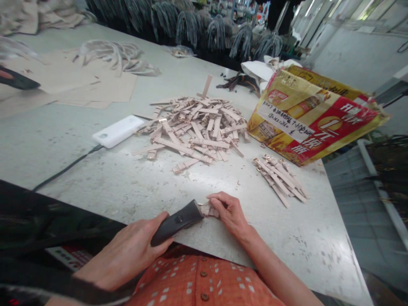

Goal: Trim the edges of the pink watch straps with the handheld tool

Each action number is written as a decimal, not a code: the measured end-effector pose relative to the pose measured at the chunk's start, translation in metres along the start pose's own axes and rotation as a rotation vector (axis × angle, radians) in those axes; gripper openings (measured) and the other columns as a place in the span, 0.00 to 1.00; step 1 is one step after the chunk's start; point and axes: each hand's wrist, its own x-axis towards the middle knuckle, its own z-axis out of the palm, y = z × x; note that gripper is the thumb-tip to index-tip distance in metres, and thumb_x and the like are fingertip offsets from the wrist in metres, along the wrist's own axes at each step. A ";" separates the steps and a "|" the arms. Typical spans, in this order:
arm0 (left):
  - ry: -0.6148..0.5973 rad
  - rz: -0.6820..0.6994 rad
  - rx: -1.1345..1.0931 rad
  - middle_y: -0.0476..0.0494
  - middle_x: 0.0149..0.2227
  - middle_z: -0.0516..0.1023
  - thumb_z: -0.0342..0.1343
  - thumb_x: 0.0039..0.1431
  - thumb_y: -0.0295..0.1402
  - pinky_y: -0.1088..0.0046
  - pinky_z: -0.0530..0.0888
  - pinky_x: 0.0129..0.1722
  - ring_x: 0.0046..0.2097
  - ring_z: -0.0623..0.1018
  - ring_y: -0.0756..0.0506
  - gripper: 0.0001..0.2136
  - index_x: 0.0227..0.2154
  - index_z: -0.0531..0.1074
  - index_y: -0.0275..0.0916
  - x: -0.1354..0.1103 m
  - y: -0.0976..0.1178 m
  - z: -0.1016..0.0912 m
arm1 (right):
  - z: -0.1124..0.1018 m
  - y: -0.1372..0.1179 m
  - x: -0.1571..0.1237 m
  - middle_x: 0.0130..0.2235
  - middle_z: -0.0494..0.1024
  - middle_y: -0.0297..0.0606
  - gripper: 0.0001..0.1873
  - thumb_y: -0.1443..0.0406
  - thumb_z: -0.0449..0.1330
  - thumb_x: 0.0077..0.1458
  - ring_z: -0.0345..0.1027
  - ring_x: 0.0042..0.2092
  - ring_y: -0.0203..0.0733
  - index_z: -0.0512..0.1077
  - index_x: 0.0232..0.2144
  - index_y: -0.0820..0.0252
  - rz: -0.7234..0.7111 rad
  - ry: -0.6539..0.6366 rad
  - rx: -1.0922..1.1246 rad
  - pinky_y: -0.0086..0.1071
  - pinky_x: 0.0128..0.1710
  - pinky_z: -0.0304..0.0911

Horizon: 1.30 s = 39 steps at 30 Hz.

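My left hand [140,244] is wrapped round a black handheld tool [178,223], shaped like an electric clipper. Its wide end points right, at the small beige buckle strap [208,210] by the table's near edge. That strap is pinched between the fingers of my right hand [230,212], and the tool's end meets or almost meets its metal buckle; I cannot tell which. Beyond my hands lies a heap of similar beige buckle straps [194,127]. A smaller bunch of straps [282,178] lies to the right, roughly side by side.
An open yellow-and-red carton [314,117] leans at the table's right edge. A white power bank [119,131] with a black cable [68,168] lies left. Beige sheets [105,91] and coiled strips [111,55] lie behind. Another person's hand [4,74] with a black object [22,80] shows far left.
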 end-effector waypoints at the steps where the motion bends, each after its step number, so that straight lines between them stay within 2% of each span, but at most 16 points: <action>1: 0.006 0.006 -0.016 0.42 0.40 0.92 0.53 0.66 0.48 0.65 0.77 0.41 0.44 0.91 0.35 0.15 0.42 0.79 0.46 0.000 0.000 0.000 | -0.002 0.001 -0.004 0.42 0.88 0.41 0.09 0.62 0.65 0.74 0.79 0.43 0.47 0.87 0.48 0.54 -0.034 0.026 -0.061 0.38 0.45 0.71; 3: 0.011 0.018 -0.031 0.44 0.38 0.92 0.54 0.66 0.47 0.66 0.77 0.41 0.42 0.91 0.36 0.14 0.41 0.79 0.47 -0.001 0.000 0.001 | -0.007 0.002 -0.013 0.46 0.88 0.43 0.10 0.61 0.70 0.71 0.79 0.48 0.51 0.87 0.52 0.53 -0.087 0.052 -0.224 0.42 0.49 0.71; 7: -0.016 0.012 0.019 0.43 0.40 0.92 0.51 0.66 0.47 0.64 0.77 0.42 0.44 0.92 0.34 0.15 0.44 0.79 0.47 0.000 0.001 0.002 | -0.010 0.003 -0.030 0.43 0.86 0.44 0.06 0.63 0.74 0.66 0.78 0.47 0.52 0.88 0.45 0.54 -0.137 0.025 -0.429 0.44 0.48 0.68; 11: -0.061 0.002 0.062 0.41 0.42 0.92 0.48 0.68 0.48 0.62 0.76 0.43 0.46 0.91 0.33 0.17 0.44 0.78 0.47 0.002 0.007 -0.004 | -0.008 0.004 -0.032 0.41 0.86 0.42 0.05 0.65 0.74 0.65 0.78 0.45 0.51 0.89 0.44 0.54 -0.138 0.011 -0.425 0.43 0.47 0.66; 19: -0.111 0.003 0.115 0.42 0.42 0.92 0.46 0.68 0.48 0.62 0.75 0.44 0.47 0.91 0.34 0.16 0.43 0.76 0.48 0.002 0.022 -0.013 | -0.012 -0.003 -0.024 0.41 0.88 0.40 0.08 0.67 0.75 0.64 0.80 0.45 0.50 0.90 0.45 0.52 -0.056 -0.075 -0.385 0.43 0.50 0.66; 23: -0.126 -0.002 0.154 0.39 0.44 0.92 0.47 0.68 0.47 0.61 0.76 0.45 0.49 0.91 0.31 0.16 0.46 0.76 0.48 0.001 0.021 -0.013 | -0.012 -0.005 -0.022 0.39 0.88 0.38 0.08 0.69 0.77 0.61 0.80 0.44 0.49 0.89 0.43 0.53 -0.050 -0.088 -0.363 0.42 0.50 0.65; 28: -0.107 0.013 0.133 0.40 0.42 0.92 0.48 0.68 0.47 0.61 0.75 0.44 0.48 0.91 0.31 0.15 0.44 0.77 0.48 0.003 0.014 -0.012 | -0.009 -0.007 -0.023 0.41 0.89 0.39 0.07 0.68 0.76 0.65 0.80 0.45 0.48 0.90 0.44 0.52 -0.054 -0.082 -0.358 0.43 0.50 0.64; 32: -0.102 0.026 0.089 0.42 0.42 0.92 0.49 0.67 0.47 0.63 0.75 0.44 0.47 0.91 0.33 0.15 0.43 0.77 0.48 0.006 0.013 -0.012 | -0.003 -0.011 -0.022 0.42 0.89 0.39 0.03 0.65 0.75 0.68 0.79 0.46 0.49 0.90 0.42 0.51 -0.075 -0.056 -0.417 0.44 0.49 0.61; 35: -0.103 0.040 0.060 0.44 0.41 0.92 0.49 0.68 0.48 0.64 0.74 0.43 0.46 0.91 0.35 0.15 0.43 0.78 0.48 0.007 0.014 -0.012 | 0.003 -0.013 -0.019 0.40 0.87 0.38 0.07 0.68 0.72 0.70 0.76 0.46 0.48 0.88 0.38 0.52 -0.101 -0.055 -0.504 0.43 0.48 0.59; 39: -0.084 0.036 0.057 0.42 0.41 0.92 0.50 0.67 0.46 0.64 0.75 0.43 0.46 0.91 0.35 0.15 0.43 0.78 0.47 0.004 0.013 -0.011 | 0.011 -0.009 -0.018 0.40 0.85 0.43 0.09 0.72 0.67 0.70 0.73 0.45 0.50 0.83 0.36 0.57 -0.168 -0.029 -0.669 0.44 0.47 0.58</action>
